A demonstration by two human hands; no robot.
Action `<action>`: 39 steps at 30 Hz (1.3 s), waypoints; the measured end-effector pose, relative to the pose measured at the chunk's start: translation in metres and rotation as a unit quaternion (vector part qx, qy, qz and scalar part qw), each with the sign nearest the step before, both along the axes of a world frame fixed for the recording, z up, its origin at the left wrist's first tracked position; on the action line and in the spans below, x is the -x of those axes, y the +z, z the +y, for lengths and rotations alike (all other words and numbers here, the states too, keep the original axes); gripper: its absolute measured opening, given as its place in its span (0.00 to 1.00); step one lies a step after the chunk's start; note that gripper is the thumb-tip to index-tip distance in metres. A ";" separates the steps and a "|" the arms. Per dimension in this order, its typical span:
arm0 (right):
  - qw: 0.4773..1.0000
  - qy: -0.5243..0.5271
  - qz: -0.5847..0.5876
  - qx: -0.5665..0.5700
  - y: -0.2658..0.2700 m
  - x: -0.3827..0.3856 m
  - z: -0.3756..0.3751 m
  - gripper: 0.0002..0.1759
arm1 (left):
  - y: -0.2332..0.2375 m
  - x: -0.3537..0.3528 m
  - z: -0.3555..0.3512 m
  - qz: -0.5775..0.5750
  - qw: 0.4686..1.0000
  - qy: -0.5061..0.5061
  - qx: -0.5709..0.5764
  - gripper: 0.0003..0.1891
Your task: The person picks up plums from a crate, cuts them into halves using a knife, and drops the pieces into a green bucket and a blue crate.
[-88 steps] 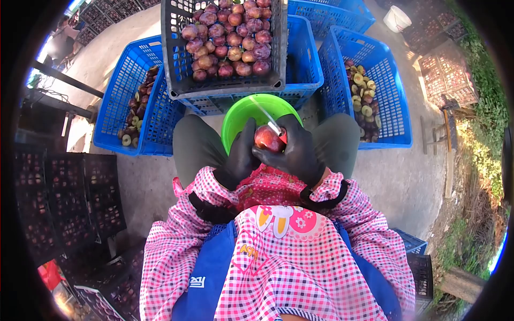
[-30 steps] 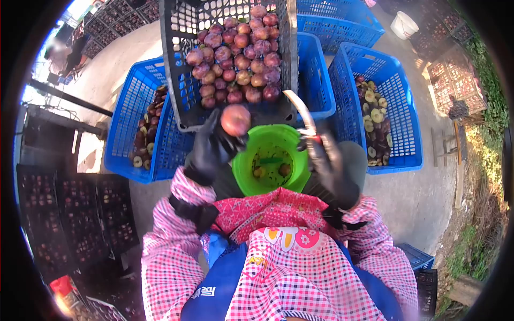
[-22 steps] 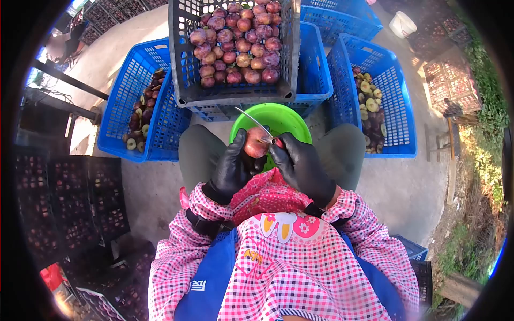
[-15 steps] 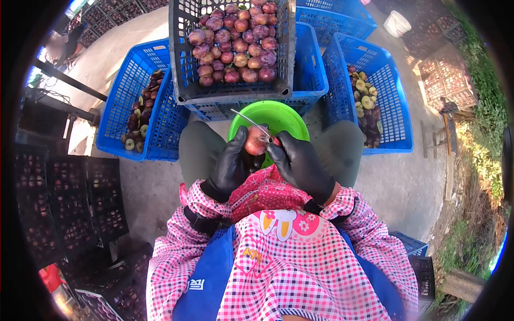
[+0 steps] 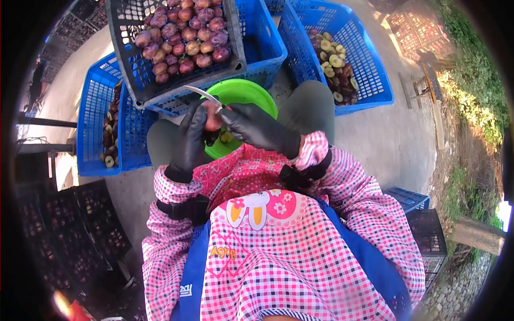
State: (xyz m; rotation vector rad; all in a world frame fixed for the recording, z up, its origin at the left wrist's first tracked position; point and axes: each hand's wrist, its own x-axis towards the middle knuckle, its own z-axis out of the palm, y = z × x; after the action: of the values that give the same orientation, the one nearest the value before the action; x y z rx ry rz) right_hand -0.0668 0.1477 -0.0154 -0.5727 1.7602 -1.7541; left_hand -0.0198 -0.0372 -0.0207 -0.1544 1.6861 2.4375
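Both of my hands wear black gloves. My left hand wraps around a red plum held over a green bowl between my knees. My right hand grips a small knife whose thin blade sticks out to the upper left, and its edge meets the plum. Most of the plum is hidden by my fingers.
A dark crate full of whole plums rests on a blue crate straight ahead. Blue crates at the left and right hold cut plum halves. Stacked dark trays of fruit stand at my left. Bare concrete lies to the right.
A second ago my left hand held the plum up near the dark crate and my right hand held the knife apart; both then came together over the bowl. My head has tilted, shifting the view.
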 end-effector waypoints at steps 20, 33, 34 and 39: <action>0.975 -0.057 0.202 -0.076 0.007 0.010 0.021 0.26 | -0.038 0.003 -0.005 -0.044 0.900 -0.216 -0.376 0.26; 0.941 -0.122 0.257 -0.184 0.017 -0.043 0.007 0.13 | -0.014 -0.008 0.021 -0.013 0.974 0.077 -0.213 0.24; 0.943 -0.118 0.244 -0.192 0.016 -0.043 0.006 0.14 | -0.012 -0.009 0.020 -0.018 0.975 0.080 -0.206 0.24; 0.944 -0.114 0.247 -0.188 0.011 -0.040 0.004 0.15 | -0.010 -0.008 0.023 0.000 0.975 0.092 -0.205 0.24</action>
State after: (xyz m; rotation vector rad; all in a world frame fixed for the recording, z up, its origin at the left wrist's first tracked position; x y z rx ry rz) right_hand -0.0267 0.1517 -0.0047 -0.7048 2.5259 -1.4296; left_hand -0.0117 -0.0140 -0.0308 -0.2639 1.1769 2.8574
